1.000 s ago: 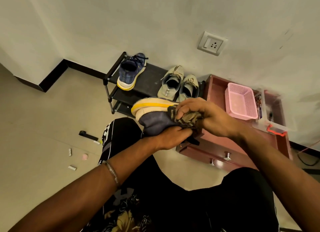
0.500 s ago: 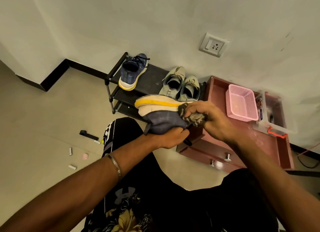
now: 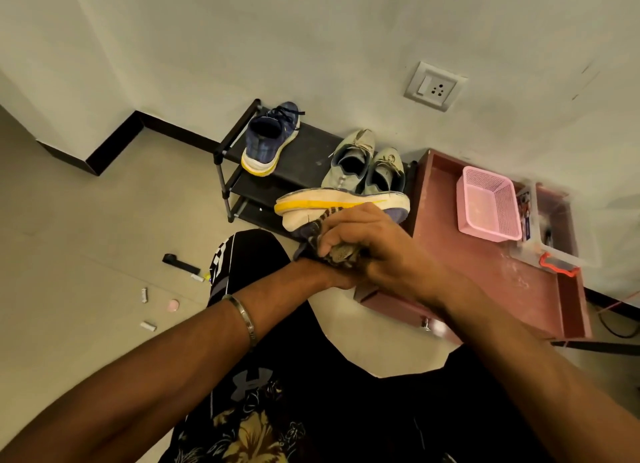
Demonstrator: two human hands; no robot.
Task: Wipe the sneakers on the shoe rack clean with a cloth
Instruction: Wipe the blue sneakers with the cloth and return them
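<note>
Sideways lies the sneaker [image 3: 341, 204], sole up; right hand [image 3: 367, 244] pinching cloth [image 3: 341, 253]; left grip hidden.

sneakers [image 3: 363, 164] on shoe rack [image 3: 311, 164], basket [image 3: 488, 203] right

Silver bangle [image 3: 242, 319], black floral-print shirt [image 3: 249, 428], black shorts [image 3: 242, 254]

The black shoe rack [image 3: 311, 157] carries a blue sneaker [image 3: 268, 138] and grey pair [image 3: 363, 164].
</note>
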